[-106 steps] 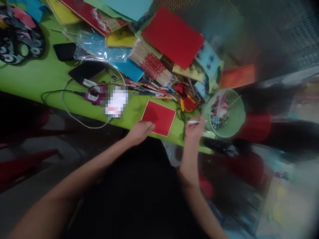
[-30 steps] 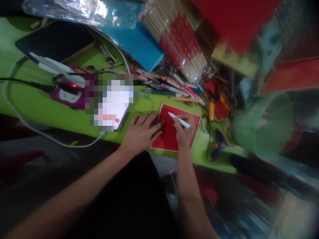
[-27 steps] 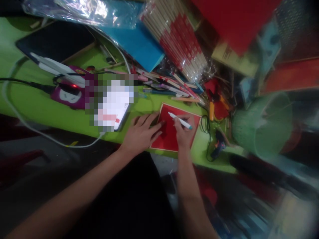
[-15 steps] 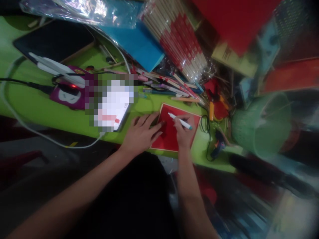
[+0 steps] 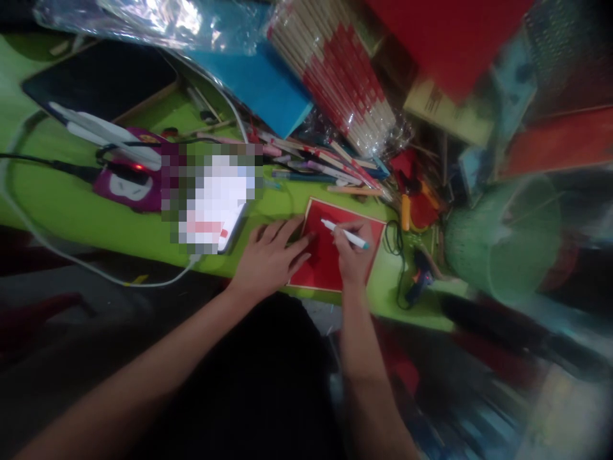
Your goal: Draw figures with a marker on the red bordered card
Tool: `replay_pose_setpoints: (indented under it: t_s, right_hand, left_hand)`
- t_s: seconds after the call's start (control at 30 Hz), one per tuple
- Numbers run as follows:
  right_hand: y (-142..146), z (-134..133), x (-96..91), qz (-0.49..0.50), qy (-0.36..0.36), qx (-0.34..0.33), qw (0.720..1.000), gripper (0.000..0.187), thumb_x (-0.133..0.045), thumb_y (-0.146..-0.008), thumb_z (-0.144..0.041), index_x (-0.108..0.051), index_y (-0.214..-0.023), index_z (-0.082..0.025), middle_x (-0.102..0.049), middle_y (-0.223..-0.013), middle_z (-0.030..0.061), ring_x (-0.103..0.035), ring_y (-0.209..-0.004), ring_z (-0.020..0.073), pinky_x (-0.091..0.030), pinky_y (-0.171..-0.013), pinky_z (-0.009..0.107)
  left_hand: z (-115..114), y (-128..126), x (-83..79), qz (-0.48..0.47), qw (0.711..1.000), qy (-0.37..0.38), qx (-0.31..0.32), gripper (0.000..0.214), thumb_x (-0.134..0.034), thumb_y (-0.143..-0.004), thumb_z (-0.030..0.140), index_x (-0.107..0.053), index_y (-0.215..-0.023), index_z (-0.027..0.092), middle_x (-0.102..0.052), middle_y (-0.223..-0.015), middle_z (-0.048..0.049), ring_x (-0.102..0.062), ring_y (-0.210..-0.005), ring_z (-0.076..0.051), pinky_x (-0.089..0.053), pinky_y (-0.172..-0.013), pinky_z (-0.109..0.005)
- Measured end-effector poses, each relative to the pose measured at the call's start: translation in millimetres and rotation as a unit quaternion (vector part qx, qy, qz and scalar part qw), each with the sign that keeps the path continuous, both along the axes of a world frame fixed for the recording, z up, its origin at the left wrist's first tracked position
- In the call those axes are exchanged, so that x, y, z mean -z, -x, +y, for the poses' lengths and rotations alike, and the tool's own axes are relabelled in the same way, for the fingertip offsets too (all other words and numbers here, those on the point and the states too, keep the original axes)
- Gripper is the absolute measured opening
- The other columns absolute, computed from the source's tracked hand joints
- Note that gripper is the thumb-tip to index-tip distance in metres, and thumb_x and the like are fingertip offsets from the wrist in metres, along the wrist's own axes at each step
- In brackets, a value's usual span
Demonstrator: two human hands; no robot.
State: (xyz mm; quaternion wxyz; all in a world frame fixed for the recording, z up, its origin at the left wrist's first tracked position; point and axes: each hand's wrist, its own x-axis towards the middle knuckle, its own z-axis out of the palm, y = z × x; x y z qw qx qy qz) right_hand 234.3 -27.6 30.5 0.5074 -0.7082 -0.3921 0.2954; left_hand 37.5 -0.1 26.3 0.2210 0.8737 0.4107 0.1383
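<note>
A square red card (image 5: 327,259) with a pale border lies near the front edge of the green table (image 5: 76,214). My left hand (image 5: 272,257) lies flat with fingers spread, pressing on the card's left edge. My right hand (image 5: 353,255) is closed on a white pen with a teal end (image 5: 345,234), held slanted over the card, its white tip pointing left close to the card's surface.
Loose pencils and pens (image 5: 316,167) lie just behind the card. A green mesh basket (image 5: 502,239) stands to the right, a glue gun (image 5: 417,280) beside it. A tablet (image 5: 100,80), a purple gadget (image 5: 125,185) with cables, and stacked coloured sheets (image 5: 268,89) crowd the back.
Since 3.5 s ago my right hand has brought the pen from beside the basket onto the red card, and the view has closed in. Over the last second hardly anything moves.
</note>
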Motion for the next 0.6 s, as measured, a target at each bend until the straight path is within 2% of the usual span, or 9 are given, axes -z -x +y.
replay_pose_setpoints:
  t_s: [0.6]
  right_hand:
    - [-2.8, -2.0, 9.0, 0.019, -0.011, 0.009, 1.000, 0.012, -0.072, -0.090, -0.031, -0.063, -0.088, -0.024, -0.066, -0.077, -0.0043, -0.063, -0.069, 0.0129, -0.054, -0.069, 0.028]
  left_hand:
    - [0.9, 0.1, -1.2, -0.001, 1.000, -0.004, 0.000, 0.037, -0.057, -0.107, 0.038, -0.070, -0.141, 0.033, -0.060, -0.158, -0.0103, -0.061, -0.133, -0.035, -0.049, -0.105, -0.055]
